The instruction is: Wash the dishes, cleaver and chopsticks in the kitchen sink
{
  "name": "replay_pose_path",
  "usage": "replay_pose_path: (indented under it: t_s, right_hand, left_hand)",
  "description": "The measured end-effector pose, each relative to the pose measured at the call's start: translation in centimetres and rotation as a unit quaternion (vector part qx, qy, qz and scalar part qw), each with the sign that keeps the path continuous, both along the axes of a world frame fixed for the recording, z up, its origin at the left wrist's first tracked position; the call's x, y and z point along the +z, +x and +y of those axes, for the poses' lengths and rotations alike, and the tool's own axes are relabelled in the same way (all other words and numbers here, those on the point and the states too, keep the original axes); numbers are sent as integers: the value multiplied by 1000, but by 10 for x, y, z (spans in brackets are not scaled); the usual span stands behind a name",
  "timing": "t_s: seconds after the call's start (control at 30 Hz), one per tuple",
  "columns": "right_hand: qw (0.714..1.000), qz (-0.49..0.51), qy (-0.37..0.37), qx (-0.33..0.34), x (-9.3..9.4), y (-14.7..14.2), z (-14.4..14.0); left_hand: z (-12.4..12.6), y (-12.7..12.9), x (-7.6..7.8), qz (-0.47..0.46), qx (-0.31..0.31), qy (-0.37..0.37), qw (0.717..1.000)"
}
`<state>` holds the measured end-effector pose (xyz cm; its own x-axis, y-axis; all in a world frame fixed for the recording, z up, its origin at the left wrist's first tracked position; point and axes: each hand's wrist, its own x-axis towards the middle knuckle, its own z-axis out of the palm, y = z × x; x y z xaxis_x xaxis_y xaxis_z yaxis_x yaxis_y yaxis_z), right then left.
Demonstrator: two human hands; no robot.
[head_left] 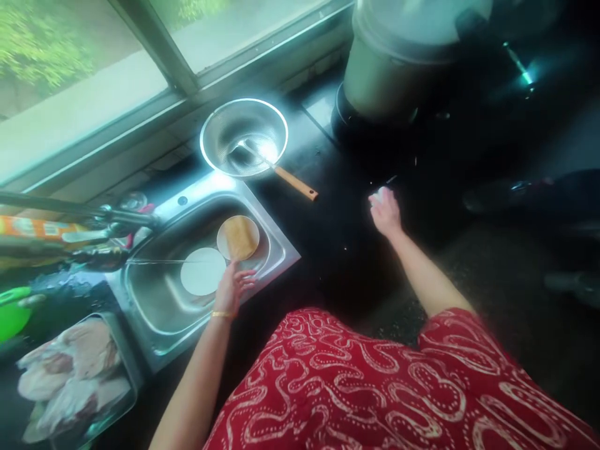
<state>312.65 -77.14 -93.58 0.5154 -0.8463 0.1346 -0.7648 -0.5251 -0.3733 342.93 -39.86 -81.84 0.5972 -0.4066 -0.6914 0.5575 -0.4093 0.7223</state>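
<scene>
Looking down past our red shirt (328,375), we see the sink (150,306) set on a slant, its near edge passing under our left hand (233,286). Dark table (335,228) spreads from the sink's right corner to our right hand (386,214), giving sideways room between them. Farther off, a big pot (389,81) and the window frame (171,59) bound the space.

Nearest on the left, a tray (124,356) holds several pieces of raw meat (79,365). Inside the sink lie a white plate (202,272) and, just beside it, a second plate (222,242) bearing a brown pad (240,237). A thin stream of water runs toward the white plate. Beyond, a strainer (218,147) holds a spoon, its wooden handle (295,182) sticking out over the table.

Our left grip is loosely open, fingers spread; the pad lies just beyond its fingertips, and we cannot tell whether they touch. Our right grip, well apart over the table, has bent fingers around a blurred pale patch; we cannot tell how tightly it closes or what it holds.
</scene>
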Motion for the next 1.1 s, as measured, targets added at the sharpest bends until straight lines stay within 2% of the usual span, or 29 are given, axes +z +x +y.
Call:
replay_pose_path:
  t_s: [0.07, 0.13, 0.33, 0.4, 0.43, 0.47, 0.53, 0.6, 0.67, 0.77, 0.87, 0.97, 1.03, 1.1]
  right_hand:
    - [996, 10, -15, 83, -1, 10, 50]
    - [992, -1, -16, 126, -1, 21, 102]
    - [992, -97, -26, 80, -9, 81, 255]
    - [988, -132, -7, 85, -12, 100, 288]
    - [985, -154, 3, 80, -11, 107, 294]
    - [982, -177, 8, 70, -8, 112, 291]
    - [977, -207, -2, 44, 4, 114, 257]
    - [979, -199, -35, 21, 23, 112, 195]
    - [984, -166, -64, -5, 41, 111, 122]
    - [991, -113, -68, -13, 48, 111, 23]
    - [996, -83, -43, -3, 26, 101, -40]
    - [994, -99, -50, 12, -5, 72, -57]
    - [989, -127, -77, -3, -18, 44, -43]
    - [983, -154, -95, -30, -22, 19, -12]
  left_hand:
    - [29, -8, -4, 6, -14, -7, 1000]
    - [61, -16, -7, 7, -21, -13, 1000]
    - [175, -37, -8, -2, -5, -13, 1000]
    - [213, -41, -7, -2, 14, -2, 1000]
    - [230, -41, -7, -3, 27, 3, 1000]
    - [246, -40, -8, -6, 40, 6, 999]
    - [272, -36, -9, -14, 65, 7, 998]
    - [289, -30, -13, -20, 89, 11, 996]
    - [296, -25, -20, -24, 113, 24, 993]
    - [285, -23, -32, -27, 157, 63, 985]
    - [252, -29, -36, -14, 163, 87, 983]
    - [211, -34, -31, -1, 123, 75, 990]
    - [188, -35, -27, -1, 102, 70, 992]
    - [172, -35, -24, 6, 94, 67, 993]
